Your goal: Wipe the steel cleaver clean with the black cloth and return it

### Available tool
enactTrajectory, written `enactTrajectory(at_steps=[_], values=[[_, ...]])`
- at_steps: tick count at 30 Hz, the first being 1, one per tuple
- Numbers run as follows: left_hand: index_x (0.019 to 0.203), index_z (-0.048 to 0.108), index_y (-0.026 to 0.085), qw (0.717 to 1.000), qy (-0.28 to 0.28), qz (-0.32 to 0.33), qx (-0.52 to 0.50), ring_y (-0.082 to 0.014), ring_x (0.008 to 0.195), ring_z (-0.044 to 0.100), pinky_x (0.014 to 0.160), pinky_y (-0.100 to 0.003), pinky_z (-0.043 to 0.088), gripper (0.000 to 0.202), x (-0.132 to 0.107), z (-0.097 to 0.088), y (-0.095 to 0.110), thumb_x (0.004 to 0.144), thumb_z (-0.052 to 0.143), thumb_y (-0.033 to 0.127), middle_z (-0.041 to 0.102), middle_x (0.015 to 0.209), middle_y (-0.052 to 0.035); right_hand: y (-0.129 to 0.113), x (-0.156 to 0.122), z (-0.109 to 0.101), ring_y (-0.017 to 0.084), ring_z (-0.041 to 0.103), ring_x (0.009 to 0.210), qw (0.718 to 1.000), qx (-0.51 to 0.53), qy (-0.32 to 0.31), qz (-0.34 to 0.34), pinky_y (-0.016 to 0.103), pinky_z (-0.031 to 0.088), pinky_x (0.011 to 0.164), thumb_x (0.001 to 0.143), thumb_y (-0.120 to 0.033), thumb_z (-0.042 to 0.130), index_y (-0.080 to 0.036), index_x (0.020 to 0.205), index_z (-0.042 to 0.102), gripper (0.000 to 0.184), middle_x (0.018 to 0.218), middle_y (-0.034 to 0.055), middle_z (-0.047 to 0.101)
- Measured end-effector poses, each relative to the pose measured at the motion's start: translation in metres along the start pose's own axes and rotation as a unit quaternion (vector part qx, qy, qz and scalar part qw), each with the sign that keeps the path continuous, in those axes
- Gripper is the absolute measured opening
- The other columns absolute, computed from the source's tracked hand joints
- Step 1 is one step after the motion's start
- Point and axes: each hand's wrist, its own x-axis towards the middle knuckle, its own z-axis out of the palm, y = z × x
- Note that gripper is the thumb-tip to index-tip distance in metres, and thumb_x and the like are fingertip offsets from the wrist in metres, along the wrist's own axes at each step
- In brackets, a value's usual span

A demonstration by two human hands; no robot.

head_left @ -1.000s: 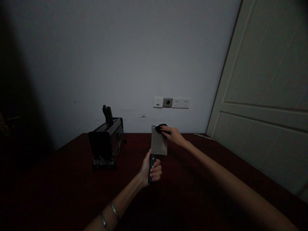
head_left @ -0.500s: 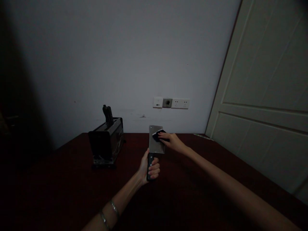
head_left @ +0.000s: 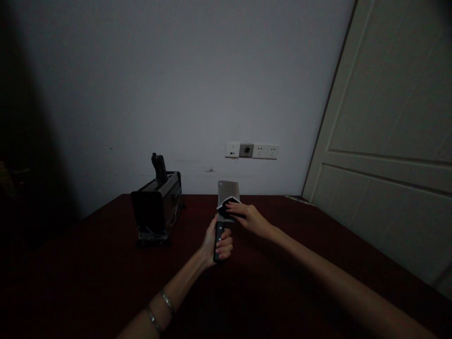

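Observation:
My left hand (head_left: 219,245) is wrapped round the black riveted handle of a cleaver (head_left: 228,189), holding it with the broad steel blade pointing up and away from me. A small hole shows in the blade's far left corner. Against the lower part of the blade, near the handle, my right hand (head_left: 249,217) presses a dark cloth with a pale edge (head_left: 226,207). Its fingers lie over the cloth, and the part of the blade beneath is hidden.
On the left of the dark red table (head_left: 197,301) stands a dark knife block (head_left: 157,207) with black-handled knives (head_left: 159,167) in its top. Behind is a pale wall with a row of sockets (head_left: 252,150). A light panelled door (head_left: 384,141) rises on the right.
My right hand has moved the cloth down the blade, from its upper middle to near the handle. My left hand and the cleaver have shifted only slightly.

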Motion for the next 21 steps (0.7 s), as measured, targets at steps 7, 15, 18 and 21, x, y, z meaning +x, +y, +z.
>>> enactTrajectory(at_steps=[7, 15, 18, 21], values=[[0.045, 0.037, 0.016, 0.999, -0.022, -0.024, -0.017, -0.0053, 0.025, 0.018, 0.025, -0.017, 0.025, 0.064, 0.003, 0.001, -0.008, 0.080, 0.019, 0.067, 0.026, 0.033, 0.0050, 0.053, 0.056, -0.026, 0.023, 0.054, 0.109, 0.993, -0.064, 0.065, 0.072, 0.040, 0.042, 0.095, 0.078, -0.012, 0.054, -0.021, 0.098, 0.067, 0.025, 0.112, 0.0067, 0.062], [0.048, 0.034, 0.017, 0.998, 0.009, 0.040, -0.038, -0.0041, 0.026, 0.014, 0.026, -0.016, 0.024, 0.057, -0.001, -0.008, 0.000, 0.084, 0.025, 0.060, 0.024, 0.034, 0.0066, 0.016, 0.011, 0.019, 0.018, 0.053, 0.110, 0.999, -0.006, 0.022, 0.029, 0.035, 0.041, 0.096, 0.080, -0.016, 0.054, -0.019, 0.103, 0.065, 0.026, 0.115, 0.0072, 0.061], [0.047, 0.033, 0.017, 0.998, 0.017, 0.049, -0.037, -0.0041, 0.026, 0.016, 0.027, -0.015, 0.024, 0.056, -0.001, -0.012, 0.001, 0.083, 0.028, 0.059, 0.023, 0.034, 0.0070, 0.001, -0.011, 0.029, 0.018, 0.050, 0.114, 0.999, 0.025, 0.008, 0.018, 0.035, 0.040, 0.098, 0.081, -0.018, 0.052, -0.020, 0.109, 0.062, 0.030, 0.117, 0.0069, 0.059], [0.047, 0.033, 0.017, 0.999, 0.013, 0.038, -0.022, -0.0041, 0.027, 0.016, 0.027, -0.016, 0.025, 0.057, 0.000, -0.011, -0.001, 0.082, 0.029, 0.061, 0.024, 0.034, 0.0067, 0.002, -0.014, 0.024, 0.017, 0.050, 0.114, 0.999, 0.034, 0.003, 0.018, 0.035, 0.039, 0.099, 0.081, -0.018, 0.051, -0.021, 0.108, 0.063, 0.029, 0.118, 0.0058, 0.059]])
